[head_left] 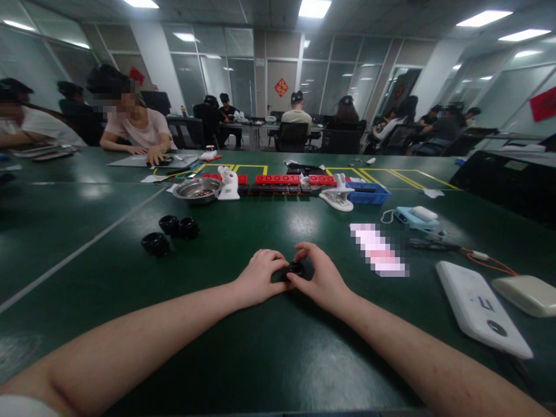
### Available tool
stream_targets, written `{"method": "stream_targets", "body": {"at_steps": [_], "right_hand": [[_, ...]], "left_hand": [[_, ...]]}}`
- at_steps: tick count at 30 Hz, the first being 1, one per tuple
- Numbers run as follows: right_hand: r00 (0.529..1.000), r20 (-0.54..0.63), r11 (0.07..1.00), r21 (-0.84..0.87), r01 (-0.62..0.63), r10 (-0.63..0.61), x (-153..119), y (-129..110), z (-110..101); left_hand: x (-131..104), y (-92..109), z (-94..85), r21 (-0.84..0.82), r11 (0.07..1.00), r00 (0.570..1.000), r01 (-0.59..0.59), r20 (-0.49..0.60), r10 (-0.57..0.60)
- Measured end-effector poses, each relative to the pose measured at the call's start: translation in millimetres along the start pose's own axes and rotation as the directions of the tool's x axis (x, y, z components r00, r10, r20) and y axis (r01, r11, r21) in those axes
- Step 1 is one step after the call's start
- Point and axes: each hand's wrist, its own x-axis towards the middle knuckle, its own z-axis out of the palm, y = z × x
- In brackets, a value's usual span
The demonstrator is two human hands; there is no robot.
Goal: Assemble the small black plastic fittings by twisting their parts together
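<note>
A small round black part (pixel 297 268) is on the green table between my two hands. My left hand (pixel 262 277) has its thumb and fingers closed on the part's left side. From the right, my right hand (pixel 320 278) curls round the same part, thumb in front and fingers behind. Fingers hide some of its edge. Further left on the table, three black round cups (pixel 155 244) stand close together. A metal bowl (pixel 197 191) with small pieces inside sits behind them.
Beyond my hands are a white clamp stand (pixel 228 184), a second one (pixel 339 194), red strips (pixel 278 179) and a blue tray (pixel 369 194). At right lie a white power bank (pixel 482 307), a cream case (pixel 525 294) and cables. A person (pixel 136 124) works across the table.
</note>
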Motion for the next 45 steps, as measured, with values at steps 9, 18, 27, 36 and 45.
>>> {"method": "stream_targets", "body": {"at_steps": [9,18,27,36,45], "right_hand": [[0.998,-0.052,0.998,-0.054,0.03,-0.033,-1.7,-5.7,-1.7],[0.995,0.053,0.996,0.033,0.079,-0.08,-3.5,-2.6,-2.8],[0.997,-0.063,0.985,-0.165,-0.051,0.041,0.9,-7.1,-0.6],[0.99,0.104,0.994,-0.041,0.102,-0.097,-3.9,-5.6,-2.6],[0.999,0.036,0.997,-0.073,-0.001,0.004,-0.9,-3.4,0.6]], "left_hand": [[0.1,-0.6,-0.4,0.005,1.0,1.0,0.001,0.011,-0.001],[-0.2,1.4,-2.9,-0.003,1.0,1.0,0.005,0.015,-0.005],[0.2,1.1,-1.3,-0.001,1.0,1.0,0.005,0.008,-0.005],[-0.2,-0.2,-1.7,0.016,1.0,1.0,-0.001,0.013,0.0],[0.0,0.9,-1.5,-0.002,1.0,1.0,0.012,0.013,-0.012]]}}
